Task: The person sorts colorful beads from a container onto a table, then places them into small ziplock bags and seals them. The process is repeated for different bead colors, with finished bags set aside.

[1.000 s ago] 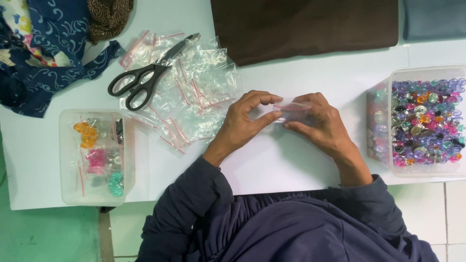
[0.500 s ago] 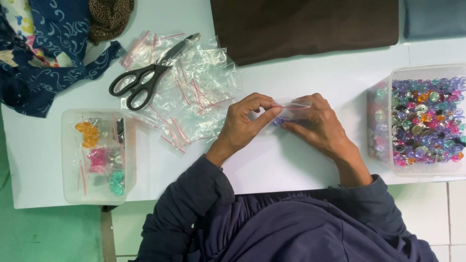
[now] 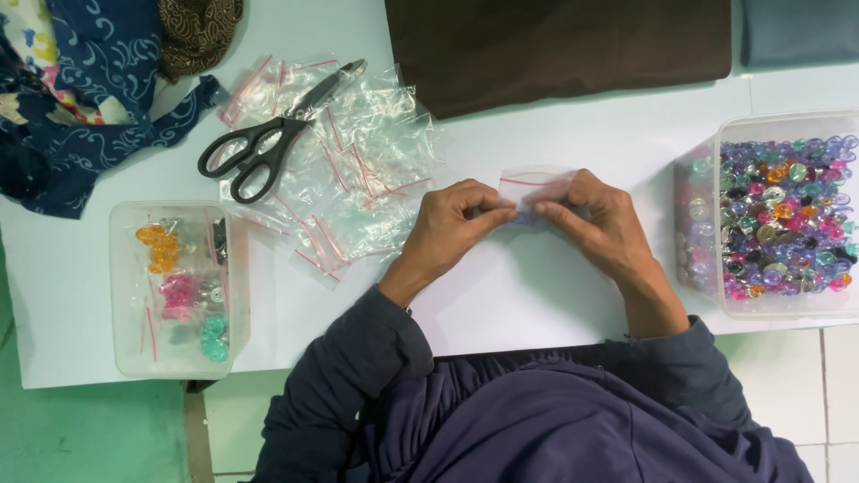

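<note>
Fingers (image 3: 490,207) of both hands pinching small bag (image 3: 535,186)

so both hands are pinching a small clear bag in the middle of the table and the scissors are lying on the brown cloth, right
Not quite. The head view shows the black-handled scissors lying on the pile of clear zip bags, not on the brown cloth, which lies apart at the table's far edge. The rest holds: the left hand and the right hand both pinch the small clear bag mid-table.
</note>
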